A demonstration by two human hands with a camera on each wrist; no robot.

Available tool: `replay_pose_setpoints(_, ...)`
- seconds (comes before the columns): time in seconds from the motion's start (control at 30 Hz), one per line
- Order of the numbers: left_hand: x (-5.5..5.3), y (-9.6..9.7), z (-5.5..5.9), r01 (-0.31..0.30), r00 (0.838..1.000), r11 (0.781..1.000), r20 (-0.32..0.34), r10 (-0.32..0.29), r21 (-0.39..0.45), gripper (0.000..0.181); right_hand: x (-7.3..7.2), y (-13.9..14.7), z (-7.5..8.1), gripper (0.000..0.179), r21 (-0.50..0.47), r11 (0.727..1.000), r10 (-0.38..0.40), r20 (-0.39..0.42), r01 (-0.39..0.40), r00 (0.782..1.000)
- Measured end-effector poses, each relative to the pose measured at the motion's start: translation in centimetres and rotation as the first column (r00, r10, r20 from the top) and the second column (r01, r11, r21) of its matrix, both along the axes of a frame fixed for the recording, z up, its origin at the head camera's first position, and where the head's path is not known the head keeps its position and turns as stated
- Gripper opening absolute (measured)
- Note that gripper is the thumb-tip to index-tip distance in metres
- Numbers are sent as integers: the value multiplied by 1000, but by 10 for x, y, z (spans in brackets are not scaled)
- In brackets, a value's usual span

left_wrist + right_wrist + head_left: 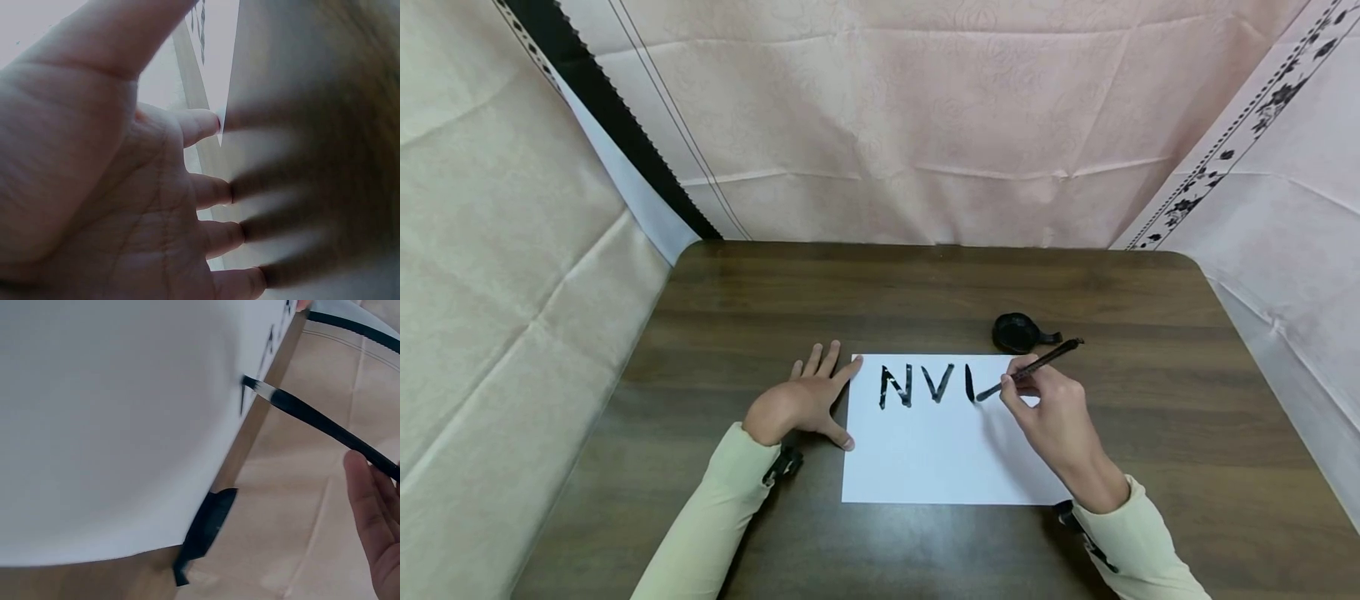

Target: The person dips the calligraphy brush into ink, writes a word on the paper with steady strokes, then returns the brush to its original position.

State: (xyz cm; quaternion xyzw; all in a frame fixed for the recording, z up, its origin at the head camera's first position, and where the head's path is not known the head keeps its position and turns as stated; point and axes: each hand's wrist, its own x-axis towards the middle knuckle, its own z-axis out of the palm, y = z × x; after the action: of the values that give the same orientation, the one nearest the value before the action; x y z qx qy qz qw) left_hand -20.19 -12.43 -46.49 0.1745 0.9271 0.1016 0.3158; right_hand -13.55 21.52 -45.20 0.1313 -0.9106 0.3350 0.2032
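Observation:
A white sheet of paper (pixel 925 467) lies on the wooden table, bearing the black painted strokes "N", "V" and an upright bar (pixel 969 383). My right hand (pixel 1060 421) pinches a dark paintbrush (pixel 1043 360) by its handle, over the paper's right side. In the right wrist view the brush (pixel 315 419) has a pale band below the handle, and its dark tip meets the paper by the last stroke. My left hand (pixel 805 404) spreads at the paper's left edge, thumb and index finger on that edge. In the left wrist view its fingertips (pixel 211 122) press down.
A small black dish (pixel 1017 333) with a short handle stands just beyond the paper's upper right edge. Wooden tabletop (pixel 760 292) surrounds the paper, with rounded far corners. Pale patterned cloth (pixel 925 125) hangs behind and along both sides. Dark straps circle both wrists.

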Motion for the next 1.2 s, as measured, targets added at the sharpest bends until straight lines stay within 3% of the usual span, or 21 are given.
replay_pose_setpoints(0.3,-1,2,0,-3,1000,1000,-1,3,-13,133,5,-4,13,8,35,999,-10,95,7,995)
replay_pose_setpoints(0.47,-1,3,-1,-2,1000,1000,-7,2,-19,133,5,0,19,10,22,999,-32,4,32,999)
replay_pose_setpoints(0.63,0,2,0,-2,1000,1000,-9,2,-15,133,3,7,25,11,-57,998,-45,-90,40,995)
replay_pose_setpoints(0.9,2,1,1,-3,1000,1000,-8,3,3,133,-1,18,26,7,-91,994,-78,-113,68,991)
replay_pose_setpoints(1.2,2,0,1,7,1000,1000,-14,-7,1,133,-9,24,13,5,-102,993,-76,-137,62,988)
